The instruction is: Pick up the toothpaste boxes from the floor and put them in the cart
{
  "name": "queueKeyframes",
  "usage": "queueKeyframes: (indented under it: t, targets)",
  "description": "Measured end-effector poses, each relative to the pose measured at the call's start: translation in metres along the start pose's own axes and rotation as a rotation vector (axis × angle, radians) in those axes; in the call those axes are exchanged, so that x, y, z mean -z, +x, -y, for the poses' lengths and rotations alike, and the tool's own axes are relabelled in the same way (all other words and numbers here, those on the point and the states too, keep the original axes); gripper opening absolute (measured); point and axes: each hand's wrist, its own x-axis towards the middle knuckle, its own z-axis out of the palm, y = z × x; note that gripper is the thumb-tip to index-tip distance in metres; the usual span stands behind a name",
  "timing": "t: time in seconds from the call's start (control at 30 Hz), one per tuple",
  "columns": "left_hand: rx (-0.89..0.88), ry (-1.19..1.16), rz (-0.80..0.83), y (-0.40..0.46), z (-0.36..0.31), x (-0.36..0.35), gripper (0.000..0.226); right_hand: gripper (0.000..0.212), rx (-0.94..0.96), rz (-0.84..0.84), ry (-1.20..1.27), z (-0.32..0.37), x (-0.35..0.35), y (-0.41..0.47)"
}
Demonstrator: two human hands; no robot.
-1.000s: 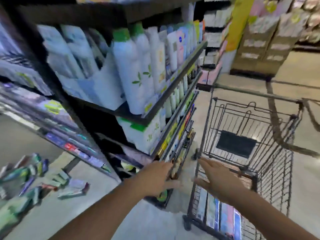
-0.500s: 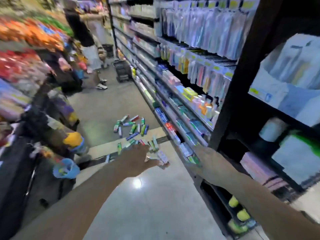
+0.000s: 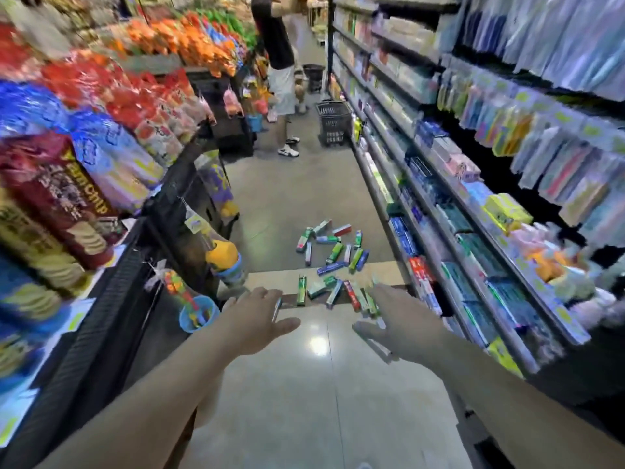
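Several toothpaste boxes (image 3: 333, 257), green, blue and red, lie scattered on the aisle floor ahead of me. My left hand (image 3: 258, 318) is stretched forward with relaxed fingers and holds nothing. My right hand (image 3: 399, 319) reaches out beside it, fingers spread, also with nothing in it. Both hands hover in the air short of the nearest boxes, and my right hand covers a few of them from view. The cart is out of view.
Snack bags fill the rack (image 3: 101, 137) on my left; a blue cup of toys (image 3: 196, 313) hangs at its foot. Toothpaste shelves (image 3: 456, 238) run along the right. A person (image 3: 280, 62) stands farther down the aisle by a black basket (image 3: 333, 121).
My view has swung from the cart round to the aisle with the boxes on the floor. Both hands have left the cart and now reach toward the boxes, still holding nothing.
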Motion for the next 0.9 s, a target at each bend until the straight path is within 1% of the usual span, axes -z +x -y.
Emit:
queueKeyframes:
  t: [0.07, 0.13, 0.3, 0.33, 0.4, 0.47, 0.5, 0.73, 0.83, 0.9]
  targets:
    - [0.022, -0.001, 0.03, 0.036, 0.004, 0.009, 0.081, 0.083, -0.007, 0.029, 0.012, -0.013, 0.006, 0.038]
    - [0.044, -0.001, 0.036, 0.069, 0.01, 0.016, 0.083, 0.088, -0.006, 0.052, -0.04, -0.023, 0.013, 0.079]
    - [0.088, -0.032, 0.038, 0.146, 0.035, 0.024, 0.084, 0.087, 0.044, 0.097, -0.083, -0.04, 0.011, 0.181]
    - [0.087, -0.03, 0.044, 0.152, 0.036, 0.025, 0.085, 0.088, 0.043, 0.116, -0.092, -0.038, 0.011, 0.19]
    - [0.116, -0.068, 0.068, 0.21, 0.068, 0.02, 0.085, 0.09, 0.048, 0.157, -0.083, -0.043, -0.001, 0.263]
    - [0.109, -0.059, 0.073, 0.219, 0.071, 0.024, 0.084, 0.091, 0.057, 0.162, -0.104, -0.04, 0.002, 0.271]
    - [0.107, -0.07, 0.082, 0.234, 0.08, 0.021, 0.083, 0.091, 0.048, 0.169, -0.1, -0.042, -0.002, 0.288]
    - [0.115, -0.133, 0.202, 0.392, 0.164, 0.011, 0.081, 0.081, -0.089, 0.242, -0.053, -0.044, -0.031, 0.449]
    - [0.106, -0.147, 0.259, 0.452, 0.19, -0.013, 0.079, 0.078, -0.195, 0.294, -0.019, -0.057, -0.057, 0.506]
    - [0.106, -0.163, 0.286, 0.491, 0.205, -0.039, 0.077, 0.072, -0.259, 0.313, 0.022, -0.071, -0.082, 0.544]
